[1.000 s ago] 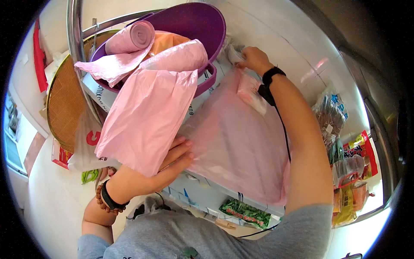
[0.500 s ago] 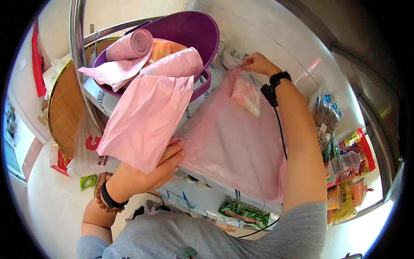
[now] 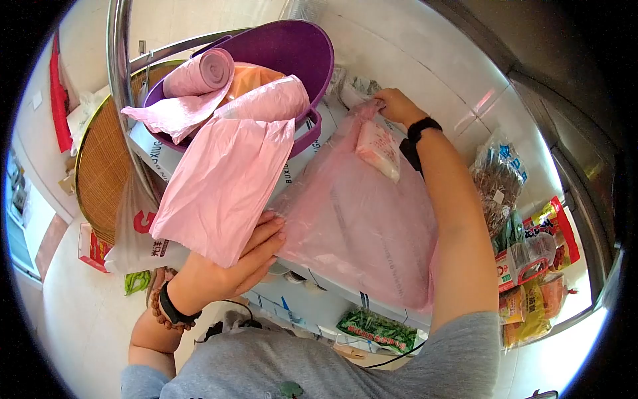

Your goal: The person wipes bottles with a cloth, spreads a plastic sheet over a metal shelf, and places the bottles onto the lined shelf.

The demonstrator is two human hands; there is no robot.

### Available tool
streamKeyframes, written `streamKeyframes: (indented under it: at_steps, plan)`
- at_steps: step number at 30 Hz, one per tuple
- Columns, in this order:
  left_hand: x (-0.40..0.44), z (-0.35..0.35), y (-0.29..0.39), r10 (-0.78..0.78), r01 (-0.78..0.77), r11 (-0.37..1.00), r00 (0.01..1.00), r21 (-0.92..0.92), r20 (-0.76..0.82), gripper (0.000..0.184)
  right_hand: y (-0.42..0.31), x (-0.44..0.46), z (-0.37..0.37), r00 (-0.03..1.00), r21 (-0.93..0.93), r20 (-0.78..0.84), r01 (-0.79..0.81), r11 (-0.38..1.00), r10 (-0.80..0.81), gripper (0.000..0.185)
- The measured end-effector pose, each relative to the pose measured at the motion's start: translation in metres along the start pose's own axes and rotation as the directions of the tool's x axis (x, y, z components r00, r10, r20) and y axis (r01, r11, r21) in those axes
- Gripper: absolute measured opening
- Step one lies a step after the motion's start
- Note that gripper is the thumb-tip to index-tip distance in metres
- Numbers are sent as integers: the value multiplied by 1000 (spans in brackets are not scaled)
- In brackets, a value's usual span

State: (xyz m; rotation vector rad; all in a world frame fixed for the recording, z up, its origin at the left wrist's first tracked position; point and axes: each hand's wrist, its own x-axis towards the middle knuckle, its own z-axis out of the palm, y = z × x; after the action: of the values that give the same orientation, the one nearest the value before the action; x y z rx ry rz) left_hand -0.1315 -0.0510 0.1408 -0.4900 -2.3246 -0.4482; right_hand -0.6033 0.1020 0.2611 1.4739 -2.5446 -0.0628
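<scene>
My left hand (image 3: 229, 263) is closed on the lower edge of a pink plastic bag strip (image 3: 222, 179), its thumb hidden beneath. That strip hangs from a pink roll (image 3: 266, 100) in a purple basket (image 3: 286, 50), where a second pink roll (image 3: 199, 73) lies. At the upper right my right hand (image 3: 399, 108) pinches the gathered top of a large translucent pink bag (image 3: 359, 213). The bag is spread over a printed surface, and its near left corner meets my left fingertips. A small white packet with red print (image 3: 379, 149) lies by the bag's top.
A metal post (image 3: 119, 60) and a round woven tray (image 3: 100, 173) stand left of the basket. Below them are a white carrier bag (image 3: 136, 239) and a red box (image 3: 94, 247). Food packages (image 3: 531, 299) are at the right, and a green packet (image 3: 377, 329) sits low in the middle.
The gathered bag top and my right hand have shifted slightly down, and the large bag lies a little flatter. The view has moved slightly. Both hands keep hold.
</scene>
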Motion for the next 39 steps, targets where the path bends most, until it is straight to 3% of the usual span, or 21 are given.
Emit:
streamKeyframes:
  at_steps: [2,5,8,9,10,12,13,16,19,22,25,28,31,34,37,39]
  plan:
    - [-1,1,-1,-2,2,1000,1000,-3,-8,38,-23,-4,-9,1000,-105,20,0,994,2,36]
    - [-2,4,0,-16,16,1000,1000,-8,-15,37,-16,-1,-7,993,-48,85,89,995,-84,36]
    - [-2,3,1,-24,24,1000,1000,-1,-1,37,-9,0,-16,991,281,-136,33,959,6,34]
    - [-3,3,1,-23,23,1000,1000,-5,0,38,-25,-12,-43,989,246,-143,4,969,33,37]
    - [-3,3,0,-21,21,1000,1000,-8,-1,38,-39,-21,-60,982,254,-12,-179,951,188,42]
    - [-5,5,-2,-4,4,1000,1000,-2,-20,39,-62,-42,-78,845,203,244,-525,827,477,53]
    - [-5,6,-3,5,-5,1000,999,6,-32,39,-68,-54,-78,734,135,448,-619,774,510,78]
    - [-3,8,-3,-20,21,1000,997,16,-70,40,-83,-96,-50,753,271,454,-627,730,477,94]
    - [-4,14,-2,-18,20,1000,994,22,-112,41,-79,-112,-36,833,629,438,-552,548,337,93]
    - [-6,15,-1,-17,18,1000,989,6,-147,43,-71,-112,-32,802,732,528,-597,329,279,90]
    - [-7,16,-1,-9,14,999,988,36,-153,45,-34,-102,-6,777,779,499,-596,194,385,78]
    - [-9,17,-1,-18,20,1000,989,12,-146,44,-32,-97,-12,732,781,495,-611,130,468,67]
    - [-9,16,-1,-16,17,1000,987,6,-158,44,-75,-107,-39,749,708,574,-657,258,332,59]
    - [-10,16,-1,-25,25,1000,989,-6,-145,45,-69,-99,-32,690,646,608,-717,260,393,66]
    - [-11,18,-2,-20,20,1000,988,2,-155,46,-72,-92,-32,597,576,643,-790,210,479,58]
    - [-10,17,-1,-20,22,1000,990,12,-143,46,-32,-89,-5,793,805,550,-587,86,263,49]
